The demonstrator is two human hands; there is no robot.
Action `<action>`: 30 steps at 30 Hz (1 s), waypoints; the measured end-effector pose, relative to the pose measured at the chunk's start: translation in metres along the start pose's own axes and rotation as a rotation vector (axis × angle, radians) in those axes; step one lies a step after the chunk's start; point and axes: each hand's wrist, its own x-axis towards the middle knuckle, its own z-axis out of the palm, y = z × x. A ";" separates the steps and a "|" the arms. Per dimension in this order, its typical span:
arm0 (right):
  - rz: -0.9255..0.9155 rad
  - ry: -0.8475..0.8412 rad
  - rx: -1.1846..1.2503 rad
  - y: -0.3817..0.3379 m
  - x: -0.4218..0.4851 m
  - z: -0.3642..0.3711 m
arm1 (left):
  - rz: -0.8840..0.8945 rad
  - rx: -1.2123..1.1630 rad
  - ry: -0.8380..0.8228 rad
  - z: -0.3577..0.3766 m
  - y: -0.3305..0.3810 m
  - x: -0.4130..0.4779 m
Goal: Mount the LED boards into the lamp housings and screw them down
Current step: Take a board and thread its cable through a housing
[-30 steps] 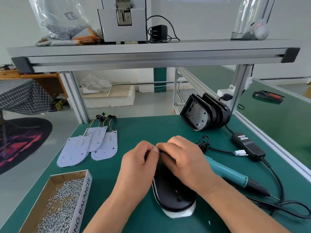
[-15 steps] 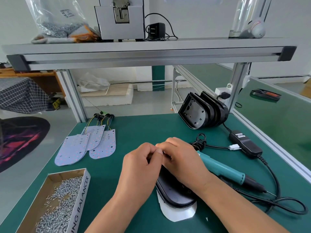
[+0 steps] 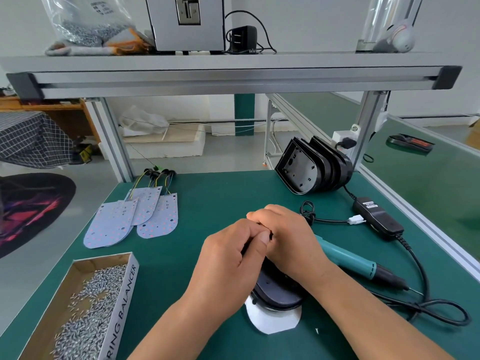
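**Both hands work at the far end of a lamp housing**

Nearest the camera, a white flat sheet with a rounded end (image 3: 272, 320) lies on the green bench mat (image 3: 207, 198). It may be an LED board face down, though I cannot tell. On top of it sits the task's piece, a black oval plastic lamp housing (image 3: 275, 294). Only its near end shows from under the wrists. A single loose screw (image 3: 317, 331) lies just beside the sheet, and an open cardboard box of small silver screws (image 3: 85, 307) stands to the left.

The left hand (image 3: 228, 258) is curled, its thumb and fingers pinching a small dark part (image 3: 268, 231) at the housing's far end. The right hand (image 3: 288, 242) lies across the housing, knuckles up, fingers bent down over that same end and gripping it. Both forearms come in low and meet in a V, and the two hands touch.

This looks like seating or threading something at the cable end before any screwing. To do it well, the right hand's weight should hold the housing flat while the pinch feeds the part in straight. Forcing it at an angle could kink a lead.

A teal electric screwdriver (image 3: 348, 258) lies just beyond the right wrist, untouched. Further left, three pale LED boards with coloured leads (image 3: 135, 219) are fanned out. A stack of black empty housings (image 3: 314, 167) stands on edge at the far right.
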 end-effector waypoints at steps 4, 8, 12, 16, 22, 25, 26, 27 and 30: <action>0.168 0.068 0.185 0.014 -0.002 -0.005 | -0.184 -0.459 -0.032 -0.005 0.003 0.006; 0.298 0.145 0.422 0.020 -0.004 -0.010 | -0.488 -0.410 0.298 -0.012 -0.016 0.022; 0.354 0.151 0.582 0.015 -0.005 -0.011 | -0.660 -0.640 0.007 -0.014 -0.035 0.024; 0.373 0.179 0.666 0.012 -0.004 -0.014 | -0.646 -0.700 -0.334 -0.015 -0.041 0.022; 0.369 0.186 0.749 0.010 -0.003 -0.016 | -0.389 -0.599 -0.436 -0.013 -0.038 0.016; 0.336 0.239 0.826 0.009 0.000 -0.020 | -0.306 -0.599 -0.374 -0.009 -0.033 0.014; 0.314 0.250 0.838 0.010 0.001 -0.022 | -0.284 -0.599 -0.342 -0.008 -0.031 0.014; 0.295 0.250 0.850 0.010 0.002 -0.023 | -0.265 -0.600 -0.307 -0.007 -0.029 0.014; 0.275 0.183 0.944 0.015 0.004 -0.026 | -0.218 -0.580 -0.197 -0.007 -0.027 0.013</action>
